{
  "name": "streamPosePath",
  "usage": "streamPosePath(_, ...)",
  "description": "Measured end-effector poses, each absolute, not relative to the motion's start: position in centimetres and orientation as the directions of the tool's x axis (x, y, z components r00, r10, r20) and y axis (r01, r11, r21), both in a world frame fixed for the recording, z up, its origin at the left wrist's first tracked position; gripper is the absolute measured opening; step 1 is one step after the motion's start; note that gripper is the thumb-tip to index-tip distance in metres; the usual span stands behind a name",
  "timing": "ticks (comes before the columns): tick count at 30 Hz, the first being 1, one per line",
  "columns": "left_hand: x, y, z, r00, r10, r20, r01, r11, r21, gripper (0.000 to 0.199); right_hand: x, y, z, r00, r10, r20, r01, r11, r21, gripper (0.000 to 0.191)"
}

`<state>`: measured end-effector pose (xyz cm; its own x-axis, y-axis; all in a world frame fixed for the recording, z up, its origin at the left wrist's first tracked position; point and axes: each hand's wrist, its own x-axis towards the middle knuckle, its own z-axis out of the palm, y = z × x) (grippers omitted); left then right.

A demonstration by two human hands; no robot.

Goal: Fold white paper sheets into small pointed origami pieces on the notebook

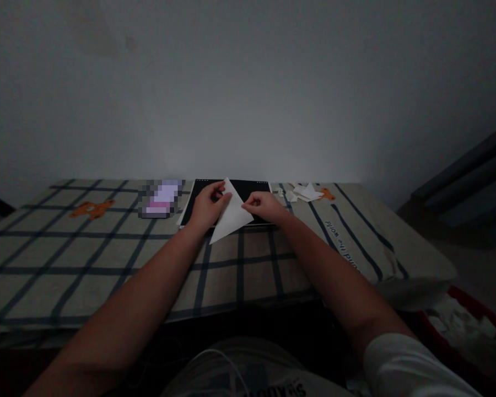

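Observation:
A white sheet of paper (pixel 233 216), its visible outline pointed like a triangle, is held up between my two hands over a black notebook or pad (pixel 248 188). My left hand (pixel 209 205) grips the paper's left edge near its upper point, with the thumb in front. On the other side, my right hand (pixel 264 205) pinches the right edge between thumb and fingertips. The paper's lower corner hangs past the pad's near edge, above the checked cloth.
White paper scraps (pixel 307 192) lie right of the pad. A blurred-out phone-like object (pixel 162 197) rests to the left. Checked cloth (pixel 149 264) with an orange bear print covers the table, which meets a grey wall (pixel 248 99). A red container (pixel 471 300) holding crumpled white paper stands low right.

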<state>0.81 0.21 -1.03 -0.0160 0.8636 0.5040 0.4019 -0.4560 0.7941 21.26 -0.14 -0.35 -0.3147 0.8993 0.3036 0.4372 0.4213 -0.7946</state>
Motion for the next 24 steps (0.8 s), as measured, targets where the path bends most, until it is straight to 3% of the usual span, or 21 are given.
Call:
streamPosePath(10, 1.0, 0.6, -1.4, -0.064, 0.947, 0.314, 0.086, -0.308, 0.947, 0.037, 21.1, -0.8, 0.0, -0.416, 0.86, 0.294, 0.437, 0.473, -0.765, 0.019)
streamPosePath(16, 1.3, -0.5, -0.9, 0.094, 0.967, 0.236, 0.129, -0.247, 0.96, 0.038, 21.1, -0.4, -0.3, -0.374, 0.873, 0.312, 0.36, 0.447, -0.819, 0.023)
streamPosePath(24, 1.6, -1.0, -0.1, 0.074, 0.978, 0.195, 0.081, -0.2, 0.976, 0.045, 21.0, -0.8, 0.2, -0.364, 0.88, 0.305, 0.278, 0.415, -0.866, 0.02)
